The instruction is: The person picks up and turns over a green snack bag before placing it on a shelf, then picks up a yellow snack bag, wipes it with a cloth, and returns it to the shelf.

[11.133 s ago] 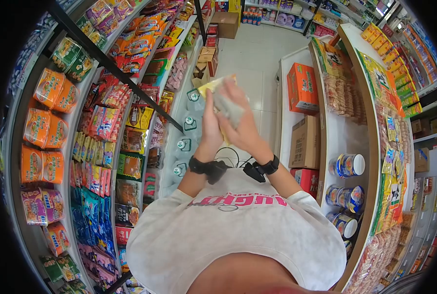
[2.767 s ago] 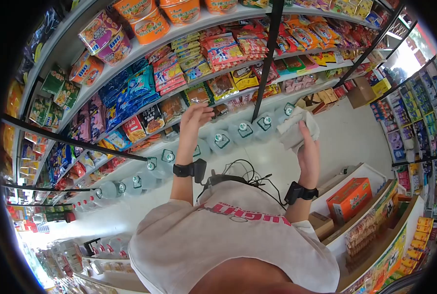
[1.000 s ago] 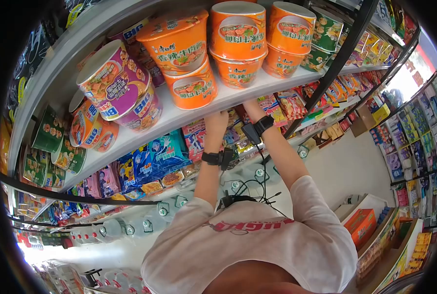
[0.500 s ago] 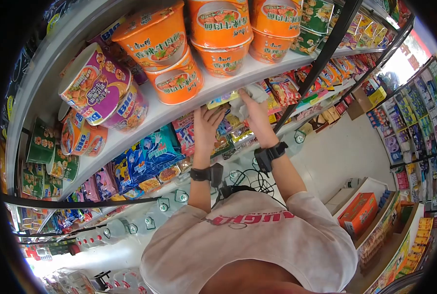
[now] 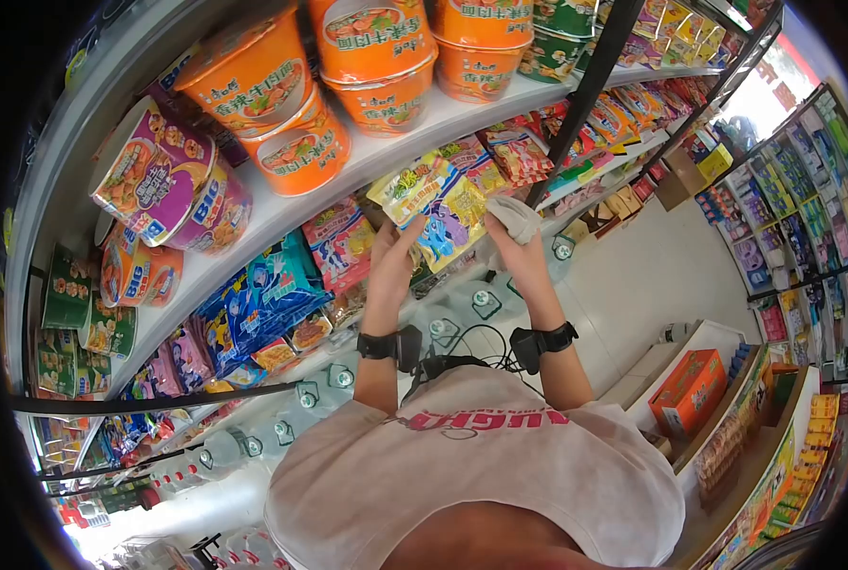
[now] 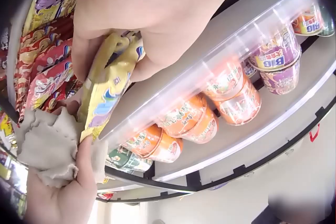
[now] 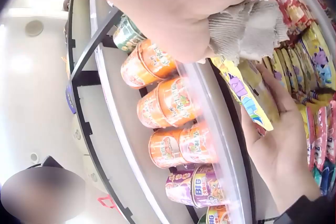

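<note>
Both hands hold a yellow snack packet with a blue and purple cartoon (image 5: 450, 220) in front of the lower shelf. The left hand (image 5: 390, 271) grips its left side, thumb on the front; in the left wrist view its fingers curl round the packet (image 6: 107, 95). The right hand (image 5: 526, 264) pinches a crumpled grey cloth (image 5: 514, 218) at the packet's right edge. The right wrist view shows the cloth (image 7: 249, 29) against the upper end of the packet (image 7: 241, 90), and the left hand (image 7: 281, 148) behind it.
Orange noodle cups (image 5: 300, 152) and purple cups (image 5: 172, 180) stand on the shelf above the hands. Blue packets (image 5: 267, 285) and pink packets (image 5: 338, 242) fill the rack below. A black post (image 5: 585, 95) rises right of the hands; water bottles (image 5: 485, 302) line the floor.
The yellow packet has come out from under the upper shelf towards the body. The left hand, spread half a second ago, now grips it. Earlier, the right hand held the cloth away from the shelves.
</note>
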The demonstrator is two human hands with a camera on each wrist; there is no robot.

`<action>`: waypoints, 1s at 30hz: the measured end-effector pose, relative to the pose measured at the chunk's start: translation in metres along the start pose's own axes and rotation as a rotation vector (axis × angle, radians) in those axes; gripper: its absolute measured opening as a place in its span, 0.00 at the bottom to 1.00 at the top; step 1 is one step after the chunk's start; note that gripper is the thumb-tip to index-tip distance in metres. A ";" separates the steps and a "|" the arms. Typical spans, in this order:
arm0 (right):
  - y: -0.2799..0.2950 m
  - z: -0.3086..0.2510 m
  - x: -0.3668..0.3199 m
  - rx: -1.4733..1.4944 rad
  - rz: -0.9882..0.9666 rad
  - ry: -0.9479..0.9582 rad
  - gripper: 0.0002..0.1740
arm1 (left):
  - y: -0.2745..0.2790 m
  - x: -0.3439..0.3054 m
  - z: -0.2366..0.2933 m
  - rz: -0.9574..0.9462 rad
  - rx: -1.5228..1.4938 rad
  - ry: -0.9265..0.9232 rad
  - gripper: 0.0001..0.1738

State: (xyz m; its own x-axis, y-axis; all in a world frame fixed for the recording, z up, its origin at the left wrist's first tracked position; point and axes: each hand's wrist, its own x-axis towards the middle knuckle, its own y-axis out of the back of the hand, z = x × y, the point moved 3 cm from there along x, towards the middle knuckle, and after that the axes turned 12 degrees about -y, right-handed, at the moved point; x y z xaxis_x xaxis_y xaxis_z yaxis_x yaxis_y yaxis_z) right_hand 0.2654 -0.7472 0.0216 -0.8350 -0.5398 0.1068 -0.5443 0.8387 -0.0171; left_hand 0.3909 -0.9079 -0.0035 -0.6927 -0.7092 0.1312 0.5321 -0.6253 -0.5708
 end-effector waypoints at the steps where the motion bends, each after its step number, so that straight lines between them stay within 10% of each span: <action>1: 0.005 0.000 -0.004 0.038 0.015 -0.052 0.15 | -0.004 -0.003 -0.003 -0.006 0.013 0.020 0.28; 13: 0.076 0.001 -0.036 -0.068 0.157 -0.078 0.15 | -0.035 -0.038 -0.034 -0.136 -0.124 0.125 0.28; 22: 0.100 -0.002 -0.048 0.032 0.298 -0.061 0.13 | 0.006 -0.020 -0.045 0.163 -0.295 -0.049 0.17; 30: 0.090 -0.006 -0.055 0.106 0.289 -0.094 0.14 | 0.024 -0.024 -0.056 0.293 -0.526 0.199 0.18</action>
State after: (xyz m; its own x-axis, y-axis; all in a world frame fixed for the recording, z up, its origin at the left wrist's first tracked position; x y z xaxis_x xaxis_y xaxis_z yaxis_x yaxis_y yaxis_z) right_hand 0.2631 -0.6420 0.0197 -0.9574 -0.2886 -0.0102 -0.2845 0.9488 -0.1371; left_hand 0.3931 -0.8879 -0.0657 -0.6589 -0.7208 -0.2151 0.4377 -0.1348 -0.8890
